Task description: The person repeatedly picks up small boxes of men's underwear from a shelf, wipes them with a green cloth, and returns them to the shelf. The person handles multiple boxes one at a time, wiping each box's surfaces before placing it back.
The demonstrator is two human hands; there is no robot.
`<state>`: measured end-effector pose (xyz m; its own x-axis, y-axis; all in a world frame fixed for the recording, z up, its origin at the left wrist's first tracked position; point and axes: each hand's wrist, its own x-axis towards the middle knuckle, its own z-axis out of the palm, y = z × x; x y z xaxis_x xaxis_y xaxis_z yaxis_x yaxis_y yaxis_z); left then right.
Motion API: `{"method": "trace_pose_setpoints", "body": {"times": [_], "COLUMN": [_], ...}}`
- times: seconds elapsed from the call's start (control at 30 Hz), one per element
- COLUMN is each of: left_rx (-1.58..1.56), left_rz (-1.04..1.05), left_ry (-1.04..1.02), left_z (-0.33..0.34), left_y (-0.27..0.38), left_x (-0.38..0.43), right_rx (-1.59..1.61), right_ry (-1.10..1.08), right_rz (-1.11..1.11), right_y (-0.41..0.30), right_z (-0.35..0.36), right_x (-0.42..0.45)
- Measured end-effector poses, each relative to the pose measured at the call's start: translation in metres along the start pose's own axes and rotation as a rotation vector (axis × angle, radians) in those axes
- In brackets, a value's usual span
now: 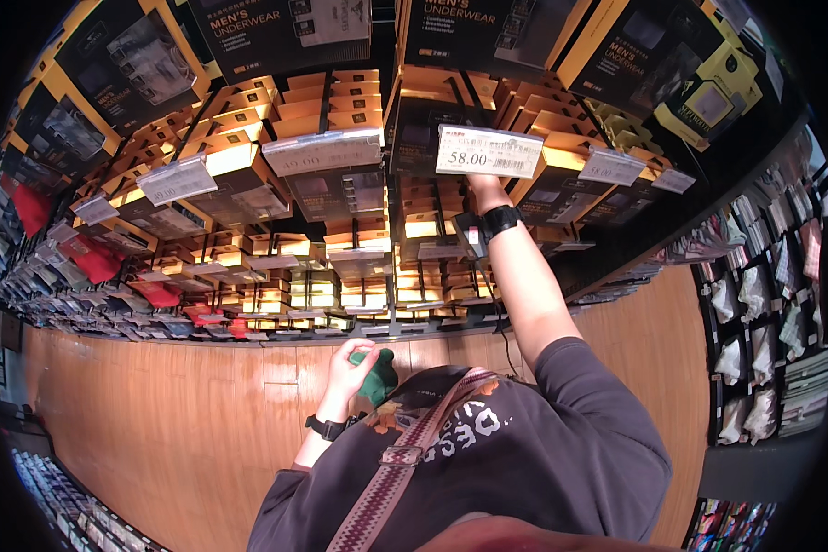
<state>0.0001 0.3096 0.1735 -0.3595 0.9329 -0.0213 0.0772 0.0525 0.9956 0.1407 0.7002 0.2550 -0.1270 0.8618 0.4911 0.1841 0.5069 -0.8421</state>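
Note:
Rows of black and orange boxes of men's underwear [345,190] hang on hooks before me. My right arm is raised into them. Behind a white price tag [490,152], the fingers of my right hand [484,188] are hidden near a hanging box [424,134]; whether they hold it does not show. A black band and a small dark device with a cable are at that wrist. My left hand [350,367] is low, in front of my body, its fingers curved and apart beside a green object [381,376]; no grip on it shows.
Price tags [324,152] jut out from the hooks. Large display boxes [283,34] line the top. Racks of packed goods [766,310] stand on the right, and another shelf [76,510] at lower left. Wooden floor [179,414] lies between.

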Motion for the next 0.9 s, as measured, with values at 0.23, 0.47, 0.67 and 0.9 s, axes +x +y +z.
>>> {"method": "trace_pose_setpoints", "body": {"times": [0.23, 0.47, 0.67, 0.9], "left_rx": [-0.100, -0.006, -0.045, -0.016], "left_rz": [-0.069, -0.095, -0.091, -0.083], "left_ry": [-0.034, -0.003, -0.029, -0.030], "left_z": [0.000, -0.002, 0.002, 0.004], "left_y": [0.004, 0.005, 0.004, 0.004], "left_x": [0.001, -0.003, 0.008, 0.013], "right_rx": [0.003, 0.028, 0.025, 0.051], "right_ry": [0.006, -0.004, 0.021, 0.008], "right_rz": [0.003, 0.009, 0.002, 0.006], "right_y": [-0.007, -0.005, -0.007, -0.006], "right_z": [-0.006, -0.001, -0.010, -0.007], "right_x": [-0.011, -0.013, -0.009, -0.007]}}
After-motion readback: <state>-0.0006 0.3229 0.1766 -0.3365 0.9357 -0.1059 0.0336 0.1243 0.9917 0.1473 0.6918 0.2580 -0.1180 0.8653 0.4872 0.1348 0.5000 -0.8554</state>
